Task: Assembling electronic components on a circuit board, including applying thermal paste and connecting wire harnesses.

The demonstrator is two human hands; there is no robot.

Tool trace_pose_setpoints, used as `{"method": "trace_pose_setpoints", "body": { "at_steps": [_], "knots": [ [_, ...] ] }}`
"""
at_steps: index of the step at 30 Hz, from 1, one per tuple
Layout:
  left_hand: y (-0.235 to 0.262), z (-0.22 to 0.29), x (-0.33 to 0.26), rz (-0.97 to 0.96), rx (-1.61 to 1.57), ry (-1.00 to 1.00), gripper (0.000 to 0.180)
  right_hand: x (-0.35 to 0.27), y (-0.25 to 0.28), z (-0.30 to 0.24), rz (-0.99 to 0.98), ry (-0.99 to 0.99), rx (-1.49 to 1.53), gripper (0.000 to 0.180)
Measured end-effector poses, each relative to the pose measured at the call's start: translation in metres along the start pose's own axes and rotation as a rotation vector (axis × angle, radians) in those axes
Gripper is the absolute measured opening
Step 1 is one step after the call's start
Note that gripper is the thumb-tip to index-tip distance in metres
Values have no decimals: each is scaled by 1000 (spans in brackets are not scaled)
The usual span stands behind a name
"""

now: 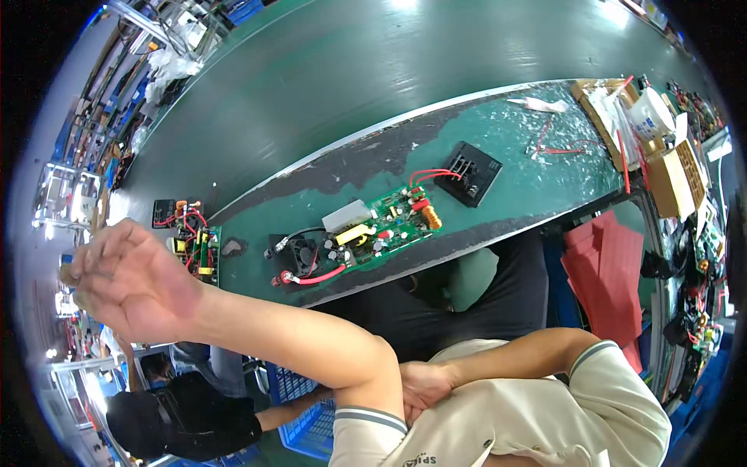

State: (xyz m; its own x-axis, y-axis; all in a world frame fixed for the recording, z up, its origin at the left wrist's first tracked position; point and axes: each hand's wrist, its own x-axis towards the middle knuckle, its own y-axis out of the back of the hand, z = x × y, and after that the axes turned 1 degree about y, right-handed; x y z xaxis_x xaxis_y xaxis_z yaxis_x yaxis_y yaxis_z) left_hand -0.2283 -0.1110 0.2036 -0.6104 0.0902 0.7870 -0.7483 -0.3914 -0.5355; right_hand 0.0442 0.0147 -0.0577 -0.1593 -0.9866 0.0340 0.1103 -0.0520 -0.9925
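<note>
On the green surface (537, 187) I see the circuit board (393, 232), red wires (433, 171) running to a black housing (476, 177). My raised left grip (136, 284) is released, palm bare; my right grip (424, 385) curls by the left arm (292, 331), and I cannot tell its state. Blue print (648, 123) marks the white tub (657, 110), dark lettering (424, 461) the shirt (529, 416)

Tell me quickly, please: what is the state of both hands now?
Left hand: loosely open; whether it holds anything cannot be told.
Right hand: partly hidden; open or closed cannot be told.
</note>
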Motion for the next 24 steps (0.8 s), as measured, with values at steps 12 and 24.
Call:
{"method": "trace_pose_setpoints", "body": {
  "at_steps": [12, 24],
  "knots": [
    [9, -67, -113, 507, 0, 203, 32, -30, -76, -104, 303, 673, -708, 82],
    [33, -45, -166, 544, 1599, 975, 88, -78, -122, -214, 1363, 986, -2368, 54]
  ]
}}
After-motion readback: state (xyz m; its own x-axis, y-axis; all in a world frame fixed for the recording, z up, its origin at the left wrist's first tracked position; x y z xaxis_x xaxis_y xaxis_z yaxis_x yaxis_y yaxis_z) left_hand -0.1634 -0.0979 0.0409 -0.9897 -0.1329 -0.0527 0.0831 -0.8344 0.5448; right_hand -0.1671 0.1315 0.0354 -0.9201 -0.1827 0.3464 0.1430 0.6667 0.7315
